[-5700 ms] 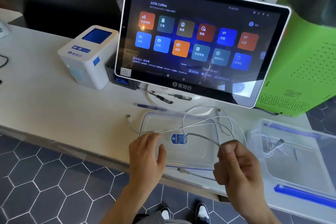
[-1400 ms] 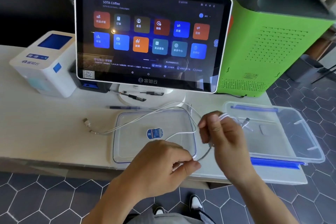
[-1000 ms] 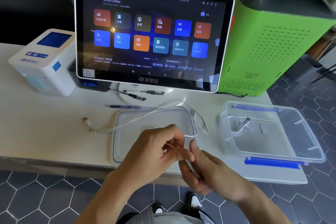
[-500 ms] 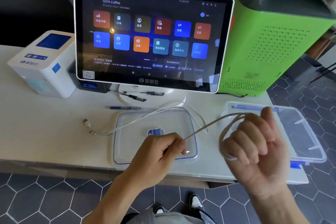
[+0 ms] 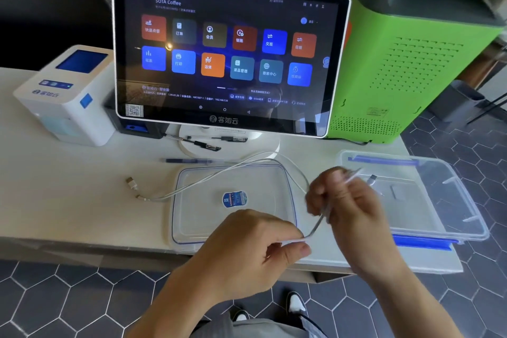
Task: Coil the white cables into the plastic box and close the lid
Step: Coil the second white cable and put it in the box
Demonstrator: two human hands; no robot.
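Note:
A white cable (image 5: 208, 181) trails across the clear lid (image 5: 192, 225), which lies flat on the counter with a blue sticker on it. The cable's plugs rest on the counter to the lid's left. My left hand (image 5: 247, 250) pinches the cable between thumb and forefinger in front of the lid. My right hand (image 5: 348, 206), blurred, grips a loop of the same cable just left of the clear plastic box (image 5: 450, 200). Another cable's plug (image 5: 372, 180) shows inside the box.
A touchscreen terminal (image 5: 227, 57) stands behind the lid, with pens (image 5: 203, 144) at its base. A white printer (image 5: 65, 96) sits at the left. A green machine (image 5: 411, 63) stands behind the box. The counter's front edge runs under my hands.
My right hand has swung back left and down from over the box toward my left hand, with the cable loop. My left hand keeps its pinch on the cable.

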